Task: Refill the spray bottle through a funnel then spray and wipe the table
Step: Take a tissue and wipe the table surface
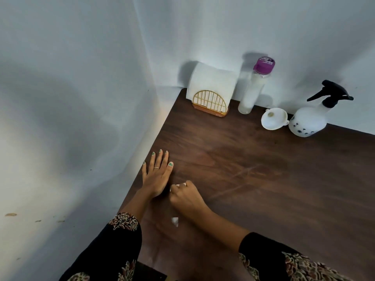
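Observation:
My left hand lies flat with straight fingers on the dark wooden table, near its left edge. Just right of it, my right hand is curled round a crumpled white tissue, pressing it on the tabletop; a bit of white shows under the wrist. At the back right stands the white spray bottle with a black trigger head. The white funnel lies beside it on the left. A tall clear bottle with a purple cap stands further left.
White napkins in a gold wire holder stand at the table's back left corner. White walls close in behind and to the left. Faint streaks mark the tabletop's middle.

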Action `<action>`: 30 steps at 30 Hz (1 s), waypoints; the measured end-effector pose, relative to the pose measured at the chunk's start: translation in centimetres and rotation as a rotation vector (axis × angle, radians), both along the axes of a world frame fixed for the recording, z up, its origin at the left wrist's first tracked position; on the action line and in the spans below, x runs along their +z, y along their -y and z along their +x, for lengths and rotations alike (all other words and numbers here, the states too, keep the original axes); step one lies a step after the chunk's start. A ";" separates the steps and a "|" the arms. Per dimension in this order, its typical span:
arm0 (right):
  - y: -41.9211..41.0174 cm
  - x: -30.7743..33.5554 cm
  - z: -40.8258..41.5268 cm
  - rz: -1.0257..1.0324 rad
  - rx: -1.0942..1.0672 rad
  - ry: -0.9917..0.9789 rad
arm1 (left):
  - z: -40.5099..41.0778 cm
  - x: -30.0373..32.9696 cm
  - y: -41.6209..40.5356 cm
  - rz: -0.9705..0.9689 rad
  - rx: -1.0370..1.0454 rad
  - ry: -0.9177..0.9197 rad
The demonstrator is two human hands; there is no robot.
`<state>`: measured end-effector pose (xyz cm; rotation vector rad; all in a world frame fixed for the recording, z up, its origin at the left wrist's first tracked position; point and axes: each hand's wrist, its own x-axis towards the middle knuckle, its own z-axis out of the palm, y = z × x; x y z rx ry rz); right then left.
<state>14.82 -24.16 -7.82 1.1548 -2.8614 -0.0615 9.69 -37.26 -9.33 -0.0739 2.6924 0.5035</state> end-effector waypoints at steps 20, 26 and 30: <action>-5.1 -0.2 -6.0 -0.500 -0.725 0.264 | 0.1 0.8 0.2 0.069 0.035 0.052; 3.0 -2.3 4.9 -0.398 -0.054 0.360 | -0.1 0.8 0.1 0.147 0.059 0.065; 0.2 -3.3 5.2 -0.363 0.141 0.419 | -0.2 0.7 0.3 0.183 0.074 0.088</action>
